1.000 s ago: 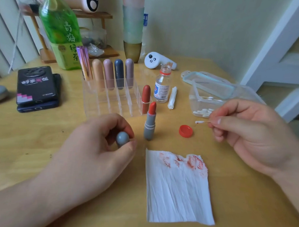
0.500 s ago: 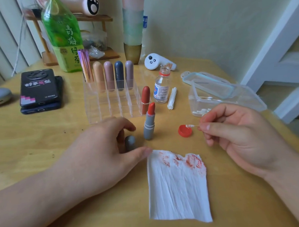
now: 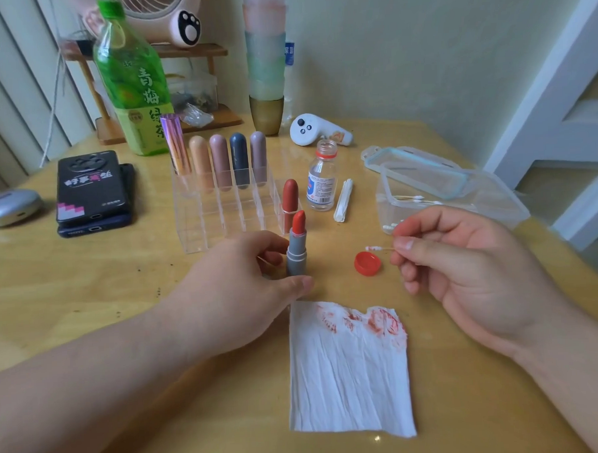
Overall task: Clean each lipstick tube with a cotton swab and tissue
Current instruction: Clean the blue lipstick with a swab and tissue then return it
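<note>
An uncapped grey lipstick tube with an orange-red bullet stands upright on the table. My left hand wraps its base, thumb in front and fingers behind. The tube's grey cap is hidden. My right hand pinches a cotton swab whose tip hovers just above a red bottle cap. A white tissue smeared with red at its top lies flat in front. A clear organiser holds several capped lipsticks, with a red-brown lipstick at its right end.
A small open liquid bottle and spare swabs stand behind the red cap. A clear box of swabs with its lid off is at the right. Two stacked phones, a green drink bottle and a white controller sit further back.
My left hand set the grey cap down on the table, then moved right onto the standing lipstick tube. My right hand brought the swab left to the red cap.
</note>
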Demonstrator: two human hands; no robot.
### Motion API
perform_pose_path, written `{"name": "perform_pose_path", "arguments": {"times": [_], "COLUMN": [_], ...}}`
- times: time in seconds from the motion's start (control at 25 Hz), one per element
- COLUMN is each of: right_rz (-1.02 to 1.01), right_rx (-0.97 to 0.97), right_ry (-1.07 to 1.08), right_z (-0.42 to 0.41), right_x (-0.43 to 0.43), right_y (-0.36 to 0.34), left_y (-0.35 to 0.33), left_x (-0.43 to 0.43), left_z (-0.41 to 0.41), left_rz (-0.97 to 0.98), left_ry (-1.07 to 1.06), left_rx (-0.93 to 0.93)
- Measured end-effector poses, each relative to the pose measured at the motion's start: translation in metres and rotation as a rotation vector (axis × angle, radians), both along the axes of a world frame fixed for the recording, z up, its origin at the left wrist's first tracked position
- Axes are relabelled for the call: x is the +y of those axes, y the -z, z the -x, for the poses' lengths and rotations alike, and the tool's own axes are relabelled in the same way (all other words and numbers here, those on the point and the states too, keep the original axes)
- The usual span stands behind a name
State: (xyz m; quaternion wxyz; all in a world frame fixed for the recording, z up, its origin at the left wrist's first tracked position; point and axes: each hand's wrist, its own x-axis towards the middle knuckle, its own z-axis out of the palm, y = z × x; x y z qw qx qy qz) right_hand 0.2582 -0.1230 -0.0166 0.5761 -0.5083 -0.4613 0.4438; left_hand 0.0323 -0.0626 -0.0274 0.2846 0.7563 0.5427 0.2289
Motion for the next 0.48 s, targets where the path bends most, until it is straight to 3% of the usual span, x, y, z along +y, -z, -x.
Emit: {"name": "perform_pose_path", "arguments": {"times": [0.28,0.36,0.48], "right_rz": [-0.038,-0.081,-0.197], "right_rx": [0.084,0.148,0.199], "right_ry": [-0.041,-0.059,-0.068], "right_z": [0.004,0.007,0.015], "right_x": [-0.006,-0.01,-0.02], "right_y": [-0.005,-0.01,-0.02], "left_y": [-0.015,-0.029,-0.032], "left_x": [-0.001,-0.01,-0.039], "left_z": [-0.003,0.004,0.0], "left_rz": [-0.075,-0.085,0.277], "left_ry": [-0.092,-0.023,0.254], "left_rx": [-0.031,-0.246,-0.719]}}
